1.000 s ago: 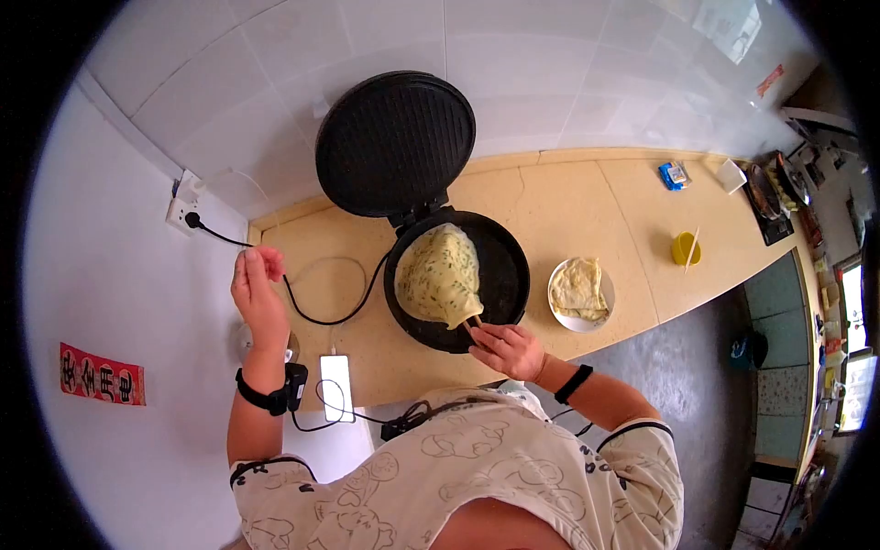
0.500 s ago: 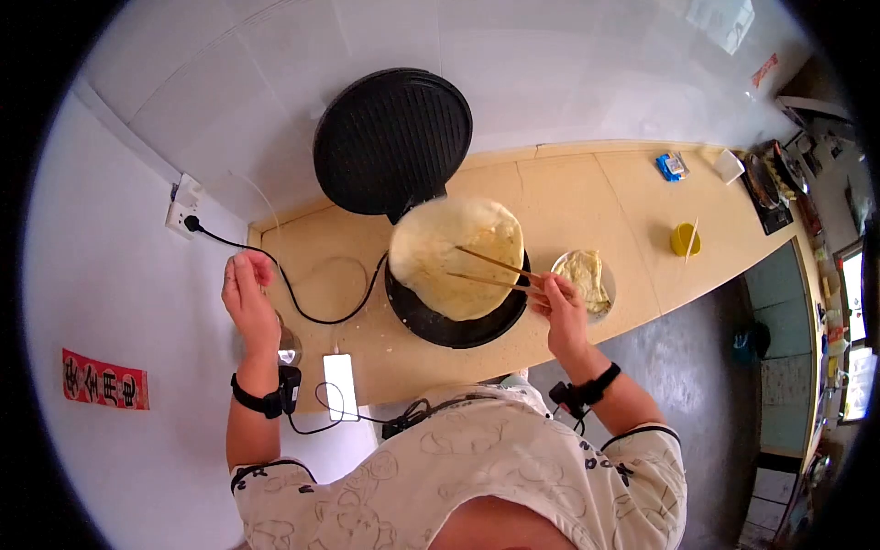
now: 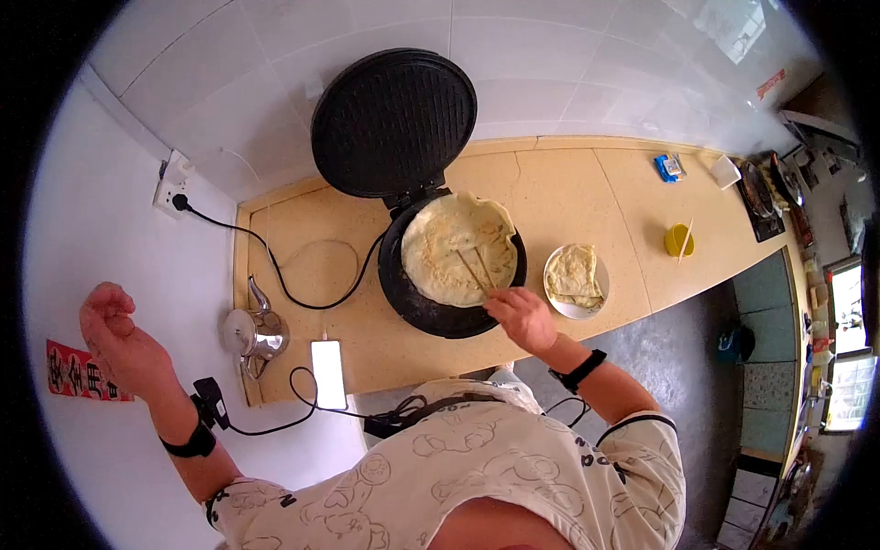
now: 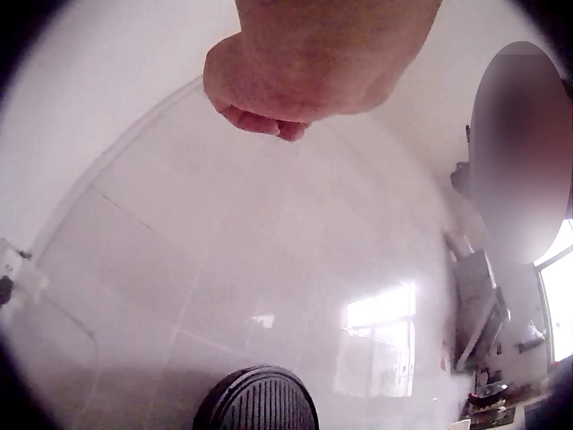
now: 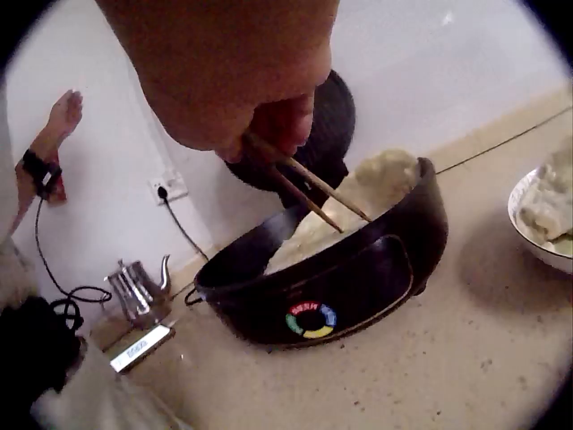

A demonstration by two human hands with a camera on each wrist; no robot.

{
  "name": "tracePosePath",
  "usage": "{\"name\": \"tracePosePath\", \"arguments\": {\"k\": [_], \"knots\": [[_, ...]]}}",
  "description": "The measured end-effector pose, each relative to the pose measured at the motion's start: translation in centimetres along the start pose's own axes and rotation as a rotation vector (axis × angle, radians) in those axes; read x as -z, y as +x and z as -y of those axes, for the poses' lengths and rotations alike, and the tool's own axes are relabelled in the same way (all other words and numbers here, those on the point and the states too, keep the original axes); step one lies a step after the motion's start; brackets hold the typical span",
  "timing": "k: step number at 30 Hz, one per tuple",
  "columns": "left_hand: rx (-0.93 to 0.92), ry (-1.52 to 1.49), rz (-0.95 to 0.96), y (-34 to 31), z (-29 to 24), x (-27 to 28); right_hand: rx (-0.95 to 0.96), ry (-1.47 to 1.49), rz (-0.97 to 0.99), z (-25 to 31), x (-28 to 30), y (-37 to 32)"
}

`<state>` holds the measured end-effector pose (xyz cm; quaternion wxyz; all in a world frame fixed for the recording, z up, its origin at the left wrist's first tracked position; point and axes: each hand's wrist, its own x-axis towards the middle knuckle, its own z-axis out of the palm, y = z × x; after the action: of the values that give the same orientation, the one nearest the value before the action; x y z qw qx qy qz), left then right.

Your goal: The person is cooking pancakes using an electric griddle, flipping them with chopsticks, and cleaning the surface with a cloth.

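A pair of wooden chopsticks (image 3: 475, 271) is pinched in my right hand (image 3: 524, 319), their tips over a flatbread (image 3: 449, 247). Pale with lightly browned patches, the flatbread lies in the round black electric griddle (image 3: 431, 319), its edge curling up along the far right wall. In the right wrist view the chopsticks (image 5: 309, 193) slant down across the griddle's near rim. The ridged griddle lid (image 3: 394, 124) stands raised behind. Off to the left, my left hand (image 3: 124, 339) is held in the air near the wall, fingers loosely curled and holding nothing.
A white plate (image 3: 600, 298) with folded flatbread stands right of the griddle. A metal teapot (image 3: 261, 332), a white phone (image 3: 327, 371) and the black power cord (image 3: 316, 303) lie to the left. Farther right are a yellow cup (image 3: 676, 241) and a blue packet (image 3: 667, 169).
The flatbread, lifted with its green-flecked side showing, has been turned over and now lies browned side up. My right hand moved right, then back left; my left hand moved out left and down.
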<state>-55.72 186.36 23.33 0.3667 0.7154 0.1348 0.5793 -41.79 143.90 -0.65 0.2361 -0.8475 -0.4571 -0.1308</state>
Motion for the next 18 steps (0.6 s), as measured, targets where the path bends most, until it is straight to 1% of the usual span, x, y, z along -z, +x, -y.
{"name": "tracePosePath", "arguments": {"k": [1,3,4,6,7,9,12,13,14,15,17,18], "knots": [[0.002,0.002,-0.004,-0.2,0.2,0.6,0.004,0.001,0.002,0.3,-0.4,-0.5],[0.068,-0.082,0.07,-0.6,1.2,1.7,0.098,-0.022,0.035,1.1,-0.8,-1.3],[0.07,-0.08,0.068,-1.0,1.4,2.0,0.139,-0.049,0.049,1.5,-0.6,-1.6],[0.069,-0.056,0.097,-1.6,1.8,2.2,0.162,-0.041,0.076,2.4,-0.6,-2.4],[0.072,-0.056,0.095,-1.9,2.0,2.1,0.182,-0.033,0.1,2.7,-0.5,-2.7],[0.083,-0.088,0.034,-2.4,2.0,1.6,0.175,0.004,0.103,3.5,0.2,-2.5],[0.106,-0.034,0.043,-3.1,1.5,0.7,0.157,-0.037,0.071,4.2,1.0,-2.1],[0.106,-0.035,0.045,-3.4,1.3,0.2,0.204,0.0,0.066,4.1,0.9,-1.9],[0.162,-0.041,0.032,-3.7,1.0,-0.3,0.252,0.035,0.059,4.0,0.8,-1.9],[0.218,-0.046,0.019,-3.8,0.9,-0.7,0.25,0.033,0.058,3.9,0.7,-1.9],[0.206,-0.076,0.042,-4.3,1.1,-1.0,0.279,0.018,0.13,3.7,0.6,-2.2],[0.195,-0.104,0.064,-4.5,1.2,-1.2,0.278,0.017,0.13,3.3,0.3,-2.4]]}}
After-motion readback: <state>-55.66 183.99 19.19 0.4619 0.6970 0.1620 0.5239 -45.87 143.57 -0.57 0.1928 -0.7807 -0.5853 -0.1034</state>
